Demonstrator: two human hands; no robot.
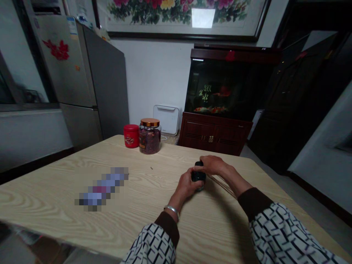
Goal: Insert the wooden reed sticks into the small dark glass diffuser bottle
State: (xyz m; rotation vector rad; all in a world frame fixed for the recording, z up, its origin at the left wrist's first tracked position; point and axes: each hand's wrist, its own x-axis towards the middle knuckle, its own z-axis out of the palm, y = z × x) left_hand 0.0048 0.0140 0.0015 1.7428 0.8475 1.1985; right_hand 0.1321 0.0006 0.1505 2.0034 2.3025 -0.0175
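Fingers (202,165) of both hands are closing around a small dark container (198,176) resting toward the right side of the table (154,223). The left hand (184,186) is cupping the container from the near side, its fingers together and clamped against it. The right hand (213,165) is reaching over the top, its fingers also together and bent down onto the container. Thin sticks (221,185) are running from under the right hand toward the table's near right edge, passing just beside the right wrist; exactly where they meet the container is hidden behind the hands.

A silver bangle (172,209) is circling the left wrist, and patterned black-and-white sleeves (150,245) with dark brown cuffs (254,203) are covering both forearms.

Left of the hands, a pixelated object (101,189) is lying on the table, too blurred to identify. A red tin (131,136) and a glass jar (150,137) with a copper lid, packed with something dark red, are standing together at the table's far edge. Beyond the table, a white box (166,119) is standing against the wall, a fish tank (225,88) is sitting on a dark wooden cabinet (214,134), a fridge (90,80) is standing to the left, and a framed flower painting (176,14) is hanging above.
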